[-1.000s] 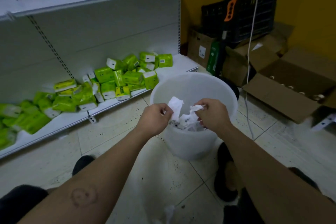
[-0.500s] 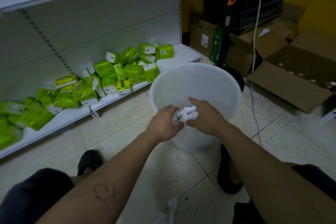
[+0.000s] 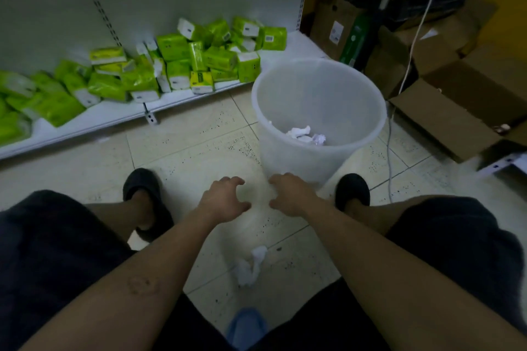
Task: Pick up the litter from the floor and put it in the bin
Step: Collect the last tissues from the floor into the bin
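Bin (image 3: 296, 162), green pkts (image 3: 219, 58): labels prob. illegible

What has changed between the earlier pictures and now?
The left hand and right hand let go of the crumpled paper, which now lies in the bin, and drew back out and down, empty. Unchanged: the bin's place, the tissue piece on the floor, the green packs on the shelf.

1 head-worn camera (wide-angle) looks forward and steeply down at the nearby floor (image 3: 185, 145).
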The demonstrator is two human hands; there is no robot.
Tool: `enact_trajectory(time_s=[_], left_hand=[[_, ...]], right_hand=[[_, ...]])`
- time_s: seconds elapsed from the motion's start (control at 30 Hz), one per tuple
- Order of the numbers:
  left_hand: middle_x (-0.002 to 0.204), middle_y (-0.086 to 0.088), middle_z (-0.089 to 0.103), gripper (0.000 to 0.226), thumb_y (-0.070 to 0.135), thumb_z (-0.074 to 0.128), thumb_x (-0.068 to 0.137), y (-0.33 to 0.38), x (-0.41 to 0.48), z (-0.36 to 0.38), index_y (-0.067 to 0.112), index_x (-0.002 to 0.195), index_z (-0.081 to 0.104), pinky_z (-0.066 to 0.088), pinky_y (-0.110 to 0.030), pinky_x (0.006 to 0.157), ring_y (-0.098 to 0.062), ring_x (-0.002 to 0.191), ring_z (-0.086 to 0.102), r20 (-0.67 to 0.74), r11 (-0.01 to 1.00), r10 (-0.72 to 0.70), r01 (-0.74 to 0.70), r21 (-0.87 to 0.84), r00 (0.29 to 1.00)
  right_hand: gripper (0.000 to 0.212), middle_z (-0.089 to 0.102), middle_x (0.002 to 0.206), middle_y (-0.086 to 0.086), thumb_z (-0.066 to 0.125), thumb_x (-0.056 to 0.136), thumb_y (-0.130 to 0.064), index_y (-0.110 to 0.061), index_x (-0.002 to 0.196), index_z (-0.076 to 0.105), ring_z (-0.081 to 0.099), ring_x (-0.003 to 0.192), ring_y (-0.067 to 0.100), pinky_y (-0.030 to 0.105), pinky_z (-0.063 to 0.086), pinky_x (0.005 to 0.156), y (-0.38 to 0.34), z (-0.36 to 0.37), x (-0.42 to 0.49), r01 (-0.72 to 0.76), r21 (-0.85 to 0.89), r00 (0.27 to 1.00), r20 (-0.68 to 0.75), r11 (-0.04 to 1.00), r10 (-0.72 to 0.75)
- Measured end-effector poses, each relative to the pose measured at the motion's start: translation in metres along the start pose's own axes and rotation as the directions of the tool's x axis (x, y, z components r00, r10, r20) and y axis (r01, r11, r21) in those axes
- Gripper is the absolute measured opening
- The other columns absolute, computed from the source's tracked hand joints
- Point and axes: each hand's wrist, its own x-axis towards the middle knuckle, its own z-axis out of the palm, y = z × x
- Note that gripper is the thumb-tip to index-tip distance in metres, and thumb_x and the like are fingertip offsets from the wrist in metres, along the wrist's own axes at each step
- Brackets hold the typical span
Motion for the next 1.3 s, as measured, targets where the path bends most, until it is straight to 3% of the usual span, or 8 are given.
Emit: enact_trajectory(time_s=[0.13, 0.27, 0.6, 0.73, 0.83, 1.07, 1.2, 1.3], left_hand=[[0.142, -0.009, 0.044, 0.071, 0.045, 0.068, 0.08, -0.036, -0.002, 0.024, 0.021, 0.141, 0.04, 0.043, -0.038, 0.101, -0.028, 0.127, 0.046, 0.133, 0.995, -0.083, 0.075, 0.061, 0.988], [0.141, -0.011, 0.045, 0.073, 0.044, 0.067, 0.081, -0.063, 0.007, 0.052, 0.018, 0.142, 0.037, 0.044, -0.035, 0.098, -0.028, 0.125, 0.047, 0.254, 0.986, -0.146, 0.12, 0.113, 0.956], [0.128, -0.008, 0.053, 0.071, 0.049, 0.069, 0.076, -0.087, 0.029, 0.171, 0.02, 0.135, 0.04, 0.046, -0.036, 0.092, -0.026, 0.116, 0.055, 0.481, 0.975, -0.211, 0.221, 0.036, 0.851], [0.121, -0.006, 0.051, 0.085, 0.055, 0.072, 0.067, -0.092, 0.034, 0.207, 0.022, 0.133, 0.03, 0.047, -0.036, 0.082, -0.027, 0.109, 0.057, 0.472, 0.955, -0.286, 0.285, 0.075, 0.834], [0.121, -0.005, 0.049, 0.087, 0.051, 0.073, 0.068, -0.091, 0.035, 0.229, 0.021, 0.135, 0.026, 0.048, -0.039, 0.081, -0.027, 0.109, 0.057, 0.471, 0.944, -0.312, 0.327, 0.052, 0.825], [0.107, -0.008, 0.061, 0.021, 0.022, 0.051, 0.089, -0.108, 0.062, 0.232, 0.015, 0.109, 0.051, 0.046, -0.033, 0.074, -0.026, 0.095, 0.062, 0.312, 0.935, -0.316, 0.349, -0.054, 0.896], [0.102, -0.011, 0.054, 0.018, 0.024, 0.056, 0.088, -0.125, 0.08, 0.195, 0.011, 0.101, 0.06, 0.048, -0.031, 0.07, -0.024, 0.081, 0.057, 0.196, 0.924, -0.317, 0.348, -0.157, 0.928], [0.09, -0.005, 0.049, 0.015, 0.024, 0.063, 0.084, -0.116, 0.093, 0.155, 0.014, 0.087, 0.052, 0.042, -0.027, 0.063, -0.02, 0.073, 0.05, 0.109, 0.896, -0.315, 0.333, -0.294, 0.943]], right_hand=[[0.064, 0.031, 0.152, 0.008, 0.064, 0.086, -0.025, -0.019, 0.143, 0.036, 0.035, 0.136, 0.026, 0.035, 0.035, 0.108, 0.006, 0.039, 0.007, -0.066, -0.026, 0.979, 0.19, 0.998, 0.069], [0.062, 0.034, 0.151, 0.009, 0.061, 0.089, -0.019, -0.016, 0.145, 0.034, 0.041, 0.133, 0.027, 0.035, 0.04, 0.105, 0.014, 0.07, 0.024, -0.103, -0.091, 0.941, 0.315, 0.991, 0.126], [0.059, 0.045, 0.135, 0.015, 0.065, 0.084, -0.024, -0.022, 0.138, 0.041, 0.053, 0.117, 0.033, 0.039, 0.046, 0.095, 0.034, 0.163, 0.084, -0.125, -0.15, 0.886, 0.427, 0.981, 0.178], [0.062, 0.033, 0.141, 0.019, 0.058, 0.089, -0.028, -0.023, 0.144, 0.031, 0.051, 0.119, 0.035, 0.04, 0.046, 0.098, 0.051, 0.205, 0.091, -0.197, -0.124, 0.852, 0.469, 0.972, 0.233], [0.057, 0.033, 0.138, 0.018, 0.059, 0.089, -0.031, -0.019, 0.14, 0.036, 0.054, 0.113, 0.036, 0.04, 0.05, 0.091, 0.057, 0.223, 0.096, -0.265, -0.112, 0.854, 0.435, 0.958, 0.287], [0.027, 0.051, 0.125, 0.018, 0.053, 0.091, -0.009, -0.006, 0.118, 0.056, 0.056, 0.11, 0.028, 0.033, 0.048, 0.085, 0.065, 0.24, 0.106, -0.264, -0.14, 0.854, 0.426, 0.954, 0.298], [0.019, 0.063, 0.111, 0.02, 0.048, 0.093, -0.008, 0.002, 0.104, 0.061, 0.06, 0.098, 0.025, 0.024, 0.037, 0.068, 0.048, 0.209, 0.12, -0.338, 0.058, 0.892, 0.337, 0.939, 0.301], [0.012, 0.066, 0.096, 0.022, 0.054, 0.088, -0.008, 0.002, 0.09, 0.061, 0.055, 0.077, 0.023, 0.025, 0.037, 0.062, 0.024, 0.169, 0.13, -0.311, 0.223, 0.943, 0.195, 0.924, 0.27]])
